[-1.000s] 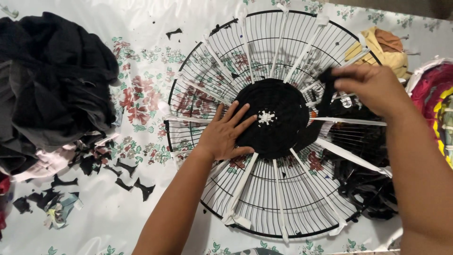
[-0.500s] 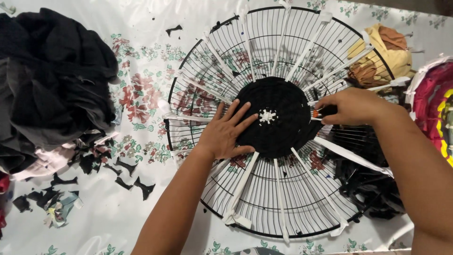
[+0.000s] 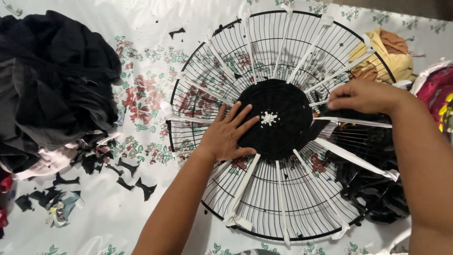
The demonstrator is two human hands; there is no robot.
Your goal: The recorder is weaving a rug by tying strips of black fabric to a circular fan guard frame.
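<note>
Fingers spread wide, the left hand (image 3: 226,134) lies flat and released on the near left edge of the black woven disc (image 3: 278,118), grasping nothing. That disc sits at the middle of the round wire fan guard (image 3: 264,208), which lies on the flowered plastic sheet (image 3: 141,61). On the right, the right hand (image 3: 363,97) pinches a black cloth strip (image 3: 351,115) at the disc's right edge, among white strips (image 3: 354,158) tied like spokes.
</note>
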